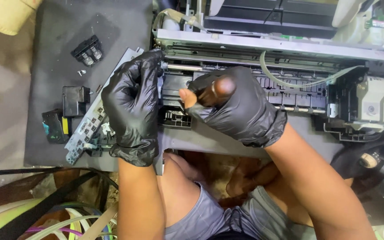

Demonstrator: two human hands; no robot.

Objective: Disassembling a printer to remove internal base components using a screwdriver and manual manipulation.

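Printer (290,49) lies opened on a dark mat (54,53), across the person's lap. Left hand (132,104) curls closed around the frame's left end by a metal rod (185,67). Right hand (232,104) grips a screwdriver handle (216,91), glove torn. Best done by holding the frame braced and the driver straight.

Your right hand (234,104) hides most of the tool it grips; the opened printer (290,49) runs past the top edge.
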